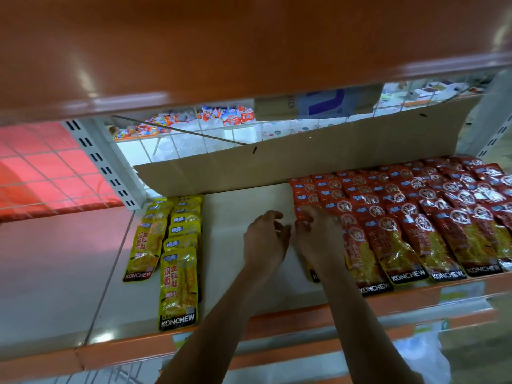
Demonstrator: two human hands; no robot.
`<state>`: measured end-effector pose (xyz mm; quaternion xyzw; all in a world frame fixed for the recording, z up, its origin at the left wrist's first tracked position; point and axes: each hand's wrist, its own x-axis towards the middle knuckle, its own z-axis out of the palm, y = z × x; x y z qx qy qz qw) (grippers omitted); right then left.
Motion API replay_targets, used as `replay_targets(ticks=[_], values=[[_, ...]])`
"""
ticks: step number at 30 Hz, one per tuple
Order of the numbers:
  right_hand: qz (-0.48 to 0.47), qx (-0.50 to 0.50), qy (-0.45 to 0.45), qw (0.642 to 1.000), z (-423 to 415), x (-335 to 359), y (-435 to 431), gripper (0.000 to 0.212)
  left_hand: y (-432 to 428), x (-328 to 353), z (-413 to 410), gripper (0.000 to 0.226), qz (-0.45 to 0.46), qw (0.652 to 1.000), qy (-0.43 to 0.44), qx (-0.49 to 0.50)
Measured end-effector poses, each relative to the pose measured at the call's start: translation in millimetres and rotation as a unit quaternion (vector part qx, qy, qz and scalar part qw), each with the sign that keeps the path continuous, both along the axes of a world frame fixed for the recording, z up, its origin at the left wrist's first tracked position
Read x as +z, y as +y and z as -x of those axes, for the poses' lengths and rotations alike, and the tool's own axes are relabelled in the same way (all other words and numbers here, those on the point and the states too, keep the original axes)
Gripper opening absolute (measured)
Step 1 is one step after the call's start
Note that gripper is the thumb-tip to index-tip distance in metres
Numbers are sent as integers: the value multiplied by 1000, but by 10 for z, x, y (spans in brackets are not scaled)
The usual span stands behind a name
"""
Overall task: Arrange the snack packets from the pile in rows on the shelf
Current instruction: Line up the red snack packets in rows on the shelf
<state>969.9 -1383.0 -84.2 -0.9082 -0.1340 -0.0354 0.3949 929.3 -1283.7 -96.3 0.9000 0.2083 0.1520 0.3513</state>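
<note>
Fingers (315, 217) of the right hand (318, 239) are pinched on a red packet (309, 268) at the left end of the red rows (401, 206) on the shelf (243, 200). The left hand (266, 236) is held just beside it, loosely curled, with nothing gripped.

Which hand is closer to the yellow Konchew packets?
Left. The left hand hovers over bare shelf right of the yellow packets; the right hand is farther right, pinching a red packet.
</note>
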Motion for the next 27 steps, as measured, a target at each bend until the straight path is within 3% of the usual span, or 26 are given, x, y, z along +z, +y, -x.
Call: replay_targets(ticks=[4,9,19,27], values=[[13,45,13,999,146,20,311,39,268,84,150,24,-31,998,-45,12],[26,100,-11,995,416,55,836,39,732,183,452,29,-22,995,-89,31],[16,170,-30,985,1245,90,2200,32,2001,245,1404,34,-104,986,-52,117],[49,241,-43,968,1879,-43,3220,37,3024,76,2135,39,-155,968,-37,194]])
